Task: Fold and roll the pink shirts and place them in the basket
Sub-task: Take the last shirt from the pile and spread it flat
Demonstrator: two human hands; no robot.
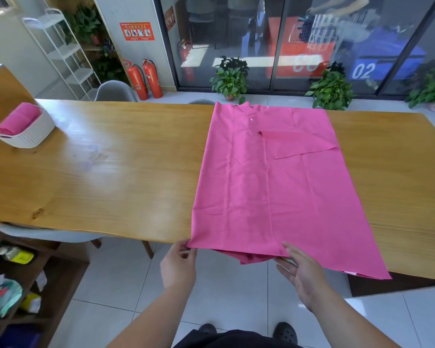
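Because the pink shirt (274,184) lies spread flat on the wooden bench (111,172) with its collar at the far edge, one sleeve folded inward and its hem hanging just over the near edge, the roll looks set to begin from that hem. The left hand (178,264) pinches the shirt's near left corner, likely to keep the edge taut. The right hand (304,275) is spread with straight fingers at the middle of the hem, thumb resting on the cloth. Well to the left of the shirt a white basket (33,136) holds one rolled pink shirt (18,120), so part of the task seems done. Beyond the shirt stand potted plants (230,79) before glass doors, with two red fire extinguishers (146,79) off to its far left, all on a pale tiled floor
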